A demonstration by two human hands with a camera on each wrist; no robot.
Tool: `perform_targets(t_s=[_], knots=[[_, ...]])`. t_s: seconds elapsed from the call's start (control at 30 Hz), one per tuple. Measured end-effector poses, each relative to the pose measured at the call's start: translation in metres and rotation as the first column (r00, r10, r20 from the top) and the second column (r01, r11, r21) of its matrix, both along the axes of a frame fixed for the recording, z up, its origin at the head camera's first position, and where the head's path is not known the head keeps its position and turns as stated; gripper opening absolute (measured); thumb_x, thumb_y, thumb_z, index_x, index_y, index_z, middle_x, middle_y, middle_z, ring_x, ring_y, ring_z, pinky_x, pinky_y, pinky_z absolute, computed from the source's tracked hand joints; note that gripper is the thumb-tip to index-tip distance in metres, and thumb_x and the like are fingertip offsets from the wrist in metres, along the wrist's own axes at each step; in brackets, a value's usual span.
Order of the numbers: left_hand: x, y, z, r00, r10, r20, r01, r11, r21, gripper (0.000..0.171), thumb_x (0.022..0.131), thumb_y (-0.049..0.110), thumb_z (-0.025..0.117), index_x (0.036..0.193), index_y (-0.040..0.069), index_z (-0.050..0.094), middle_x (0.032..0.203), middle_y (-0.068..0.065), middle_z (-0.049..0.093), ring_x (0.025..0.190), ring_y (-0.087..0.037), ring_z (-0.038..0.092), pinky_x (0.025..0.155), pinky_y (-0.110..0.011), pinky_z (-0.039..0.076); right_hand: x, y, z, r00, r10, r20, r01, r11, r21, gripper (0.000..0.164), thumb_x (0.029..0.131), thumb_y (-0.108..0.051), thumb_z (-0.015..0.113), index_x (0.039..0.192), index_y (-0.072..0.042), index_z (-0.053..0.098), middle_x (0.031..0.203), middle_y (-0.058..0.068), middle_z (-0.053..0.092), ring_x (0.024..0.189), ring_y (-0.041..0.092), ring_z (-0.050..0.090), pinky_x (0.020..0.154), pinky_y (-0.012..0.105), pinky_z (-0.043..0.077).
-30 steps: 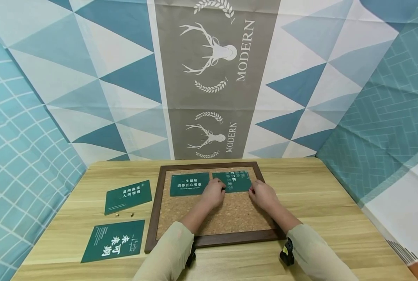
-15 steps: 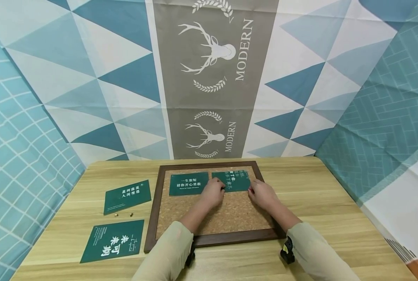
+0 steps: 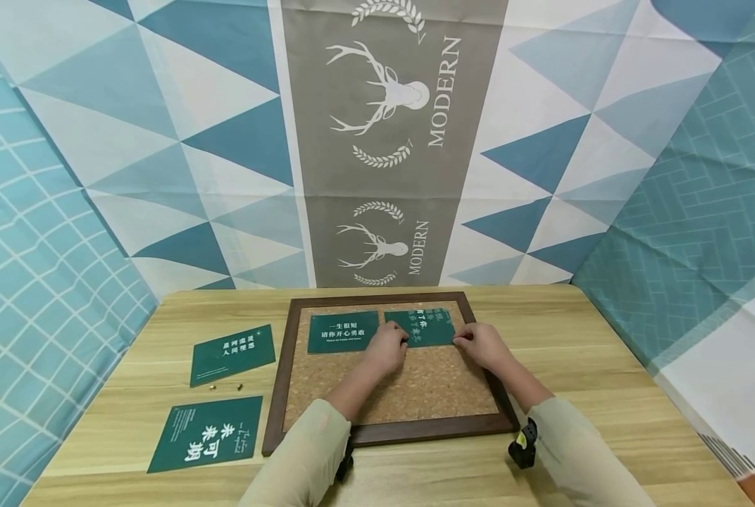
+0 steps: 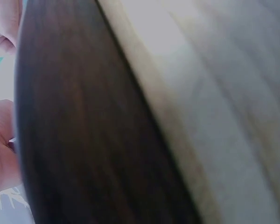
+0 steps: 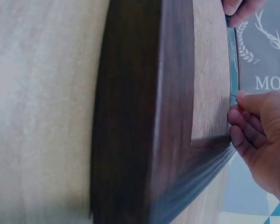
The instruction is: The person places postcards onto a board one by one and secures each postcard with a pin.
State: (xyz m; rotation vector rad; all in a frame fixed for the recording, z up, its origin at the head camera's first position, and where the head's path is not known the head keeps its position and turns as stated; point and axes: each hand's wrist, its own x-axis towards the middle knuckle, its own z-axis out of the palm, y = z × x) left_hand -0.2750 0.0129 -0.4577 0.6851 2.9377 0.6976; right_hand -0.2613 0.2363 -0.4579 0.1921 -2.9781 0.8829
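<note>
Plainly, hands (image 3: 387, 348) (image 3: 482, 345) at green card (image 3: 429, 332); backdrop (image 3: 377, 179) reads MODERN.

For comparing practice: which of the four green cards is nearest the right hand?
The rightmost card on the corkboard, beside the right hand; the others lie farther left: one card on cork, two cards on the table.

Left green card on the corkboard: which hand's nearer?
Left. Left hand: by lower-right corner of left green card; right hand: farther right, at lower-right corner of right green card.
</note>
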Motion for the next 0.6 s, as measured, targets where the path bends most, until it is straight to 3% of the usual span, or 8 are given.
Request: perform_targets(t_s=[0.23,0.6], knots=[[0.0001,0.001,0.0003,1.0,-0.004,0.003,0.004,1.0,0.007,0.024,0.095,0.014,0.054,0.111,0.002,0.067,0.112,-0.011,0.058,0.108,-0.025,0.055,0.089,-0.036,0.05,-0.0024,0.0042,-0.0011,1.0,0.01,-0.011,-0.01,1.0,0.008,0.014,0.09,-0.015,0.062,0.086,-0.006,0.072,0.079,0.006,0.065,0.062,0.012,0.049,0.053,0.026,0.04],[0.0009,0.0008,0.002,1.0,0.0,0.006,0.0,1.0,0.012,0.024,0.095,0.013,0.054,0.111,0.002,0.066,0.112,-0.011,0.057,0.109,-0.026,0.055,0.089,-0.036,0.05,-0.0008,0.0055,-0.0003,0.998,0.046,-0.045,-0.045,0.999,0.01,0.014,0.088,-0.015,0.064,0.089,-0.006,0.074,0.087,0.007,0.067,0.073,0.014,0.058,0.057,0.025,0.045]])
